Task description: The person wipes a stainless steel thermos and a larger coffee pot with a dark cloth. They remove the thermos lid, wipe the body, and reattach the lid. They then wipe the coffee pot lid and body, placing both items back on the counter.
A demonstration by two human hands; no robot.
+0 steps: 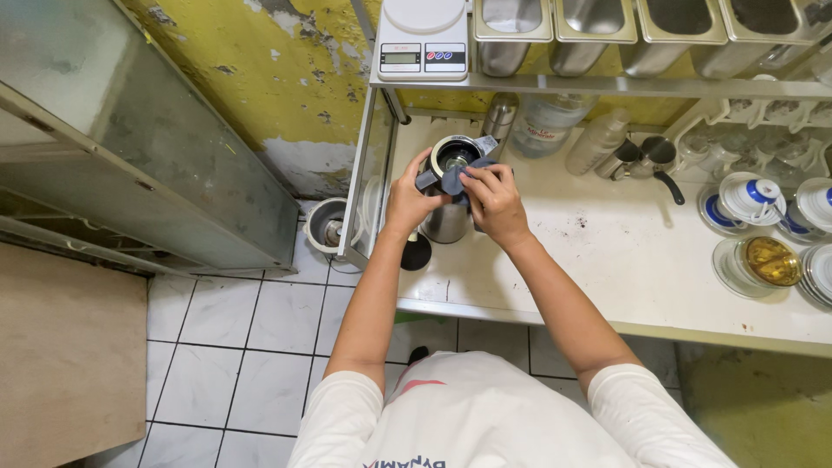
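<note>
A steel jug with an open round mouth stands near the left end of the white counter. My left hand wraps around the jug's left side and its dark handle. My right hand presses a blue-grey cloth against the jug's rim. Both arms reach forward from my white shirt.
A white kitchen scale and steel containers sit on the shelf above. Bottles, stacked cups and saucers and glass lids line the counter's back and right. A small bin stands on the tiled floor.
</note>
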